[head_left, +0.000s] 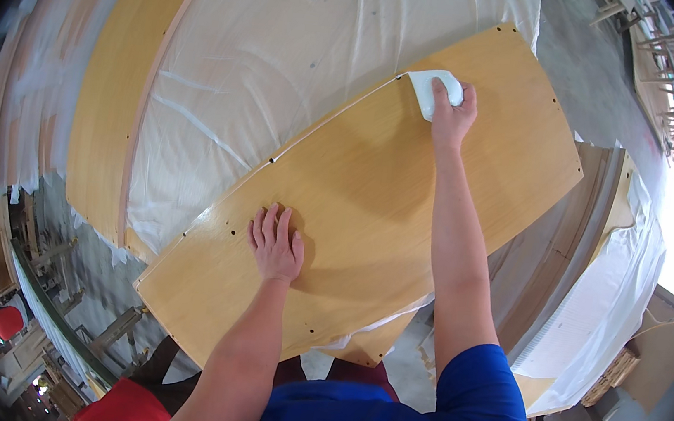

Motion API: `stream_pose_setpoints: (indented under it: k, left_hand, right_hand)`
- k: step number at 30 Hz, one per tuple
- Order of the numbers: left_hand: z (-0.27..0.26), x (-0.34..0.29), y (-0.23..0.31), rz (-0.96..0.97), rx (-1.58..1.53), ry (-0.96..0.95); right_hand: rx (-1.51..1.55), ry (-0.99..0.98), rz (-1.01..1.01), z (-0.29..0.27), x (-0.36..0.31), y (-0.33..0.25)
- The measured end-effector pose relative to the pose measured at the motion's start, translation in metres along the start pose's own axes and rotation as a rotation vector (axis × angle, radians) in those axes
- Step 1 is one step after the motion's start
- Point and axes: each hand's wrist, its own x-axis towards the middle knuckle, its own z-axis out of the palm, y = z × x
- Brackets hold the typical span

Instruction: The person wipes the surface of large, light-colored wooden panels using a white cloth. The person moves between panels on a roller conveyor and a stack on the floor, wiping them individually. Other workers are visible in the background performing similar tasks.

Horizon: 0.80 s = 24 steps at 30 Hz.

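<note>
Right grip [453,122] clenched on white cloth [423,89], thumb on top. Cloth on wooden panel [511,139], near its far edge. Panel lies slantwise below both grips, reaching past right grip on one side, past left grip [276,247] on other. Left grip released: palm down, fingers spread over panel, grasping nothing. Dark hole [233,233] just left of left grip. Translucent sheeting [256,43] beyond panel edge, left of right grip. Stacked boards [557,265] nearer body than right grip, off to its right.
</note>
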Motion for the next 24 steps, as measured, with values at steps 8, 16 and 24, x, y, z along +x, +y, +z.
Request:
stream_pose_setpoints:
  k: [8,16,24]
  left_hand:
    - [0.0,-0.001,-0.001,0.01,0.013,0.014]
    - [-0.002,0.0,0.001,0.013,0.021,-0.002]
    - [-0.003,0.003,0.003,0.028,0.024,0.005]
  right_hand:
    - [0.0,0.139,-0.095,-0.012,0.052,0.0]
    - [-0.055,0.27,-0.155,-0.026,0.118,0.004]
    - [-0.079,0.375,-0.171,-0.041,0.172,-0.001]
